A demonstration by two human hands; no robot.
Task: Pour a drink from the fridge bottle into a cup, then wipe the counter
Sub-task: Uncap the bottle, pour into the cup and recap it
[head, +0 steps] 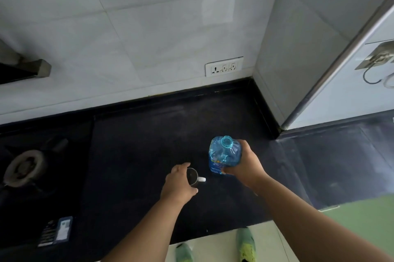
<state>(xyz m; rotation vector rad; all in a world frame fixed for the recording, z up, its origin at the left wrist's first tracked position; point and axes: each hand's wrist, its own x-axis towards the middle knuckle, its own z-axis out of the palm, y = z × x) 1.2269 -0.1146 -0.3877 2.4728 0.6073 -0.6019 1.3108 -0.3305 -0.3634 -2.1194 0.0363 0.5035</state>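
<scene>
While the right hand [241,166] wraps its fingers and thumb round the lower body of a blue plastic bottle [223,155], the left hand [179,183] curls round the near and left side of a small dark metal cup [193,176], holding it where it stands on the black bench [149,144]. The bottle has no cap on its neck, and its open mouth points up and toward the camera; it is held just right of the cup, slightly apart from it. A small white thing, perhaps the bottle's cap, lies against the cup's right side. Further left, a gas burner [25,168] sits in a black hob, with a dark packet [56,232] near the bench's front edge. On the tiled wall behind is a white socket strip [224,66]. Below the bench edge, two green slippers [246,244] show on the pale floor.
</scene>
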